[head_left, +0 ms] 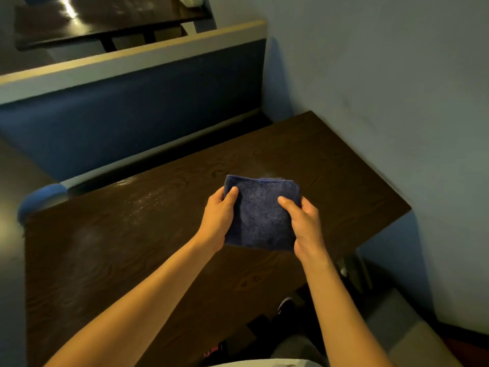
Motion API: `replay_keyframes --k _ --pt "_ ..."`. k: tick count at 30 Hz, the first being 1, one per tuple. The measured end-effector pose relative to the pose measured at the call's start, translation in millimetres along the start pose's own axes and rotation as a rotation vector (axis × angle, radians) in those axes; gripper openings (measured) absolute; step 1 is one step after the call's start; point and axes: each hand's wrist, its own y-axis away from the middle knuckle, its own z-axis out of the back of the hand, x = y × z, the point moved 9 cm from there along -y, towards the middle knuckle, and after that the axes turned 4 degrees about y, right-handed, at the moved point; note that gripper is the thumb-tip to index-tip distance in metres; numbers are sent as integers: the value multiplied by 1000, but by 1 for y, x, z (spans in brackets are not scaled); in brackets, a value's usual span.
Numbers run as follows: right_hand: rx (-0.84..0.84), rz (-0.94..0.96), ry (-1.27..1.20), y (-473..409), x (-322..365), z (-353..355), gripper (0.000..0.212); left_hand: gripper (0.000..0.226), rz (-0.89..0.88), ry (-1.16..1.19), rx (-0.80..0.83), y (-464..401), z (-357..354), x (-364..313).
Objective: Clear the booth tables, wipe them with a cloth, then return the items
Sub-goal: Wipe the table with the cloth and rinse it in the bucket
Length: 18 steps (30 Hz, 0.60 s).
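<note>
A folded dark blue cloth (260, 215) is held above the dark wood booth table (132, 247). My left hand (219, 218) grips its left edge, thumb on top. My right hand (304, 223) grips its right edge, thumb lying across the cloth. The tabletop carries no items and shows wet streaks near its far left part.
A blue padded booth seat back (132, 107) with a pale top rail stands beyond the table. A second dark table (100, 19) lies farther back. The wall (383, 75) runs along the table's right side. My shoe shows below the table's near edge.
</note>
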Motion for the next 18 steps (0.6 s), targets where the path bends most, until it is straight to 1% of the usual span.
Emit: replay_keyframes --k 2,4,6,8,10,12,14,18 --pt "1 29 5 -16 3 12 24 24 1 -11 2 -15 -20 0" --pt "-13 88 16 -40 11 29 22 25 1 -15 -3 -33 -46 0" --pt "-46 172 82 -65 24 48 16 26 -10 -40 -8 -51 -75 -1" --pt "-45 264 184 -98 41 71 12 27 -24 -59 -33 -73 -109 -1" --pt "-31 310 282 -135 56 94 8 27 -41 -78 -76 -94 -142 1" --pt "-12 324 339 -172 69 116 2 27 -54 -94 -110 -114 -175 0" --pt "-14 312 366 -203 78 138 6 27 -49 -100 -134 -131 -207 3" --pt "-24 272 398 -253 88 173 7 31 -36 -69 -162 -159 -255 8"
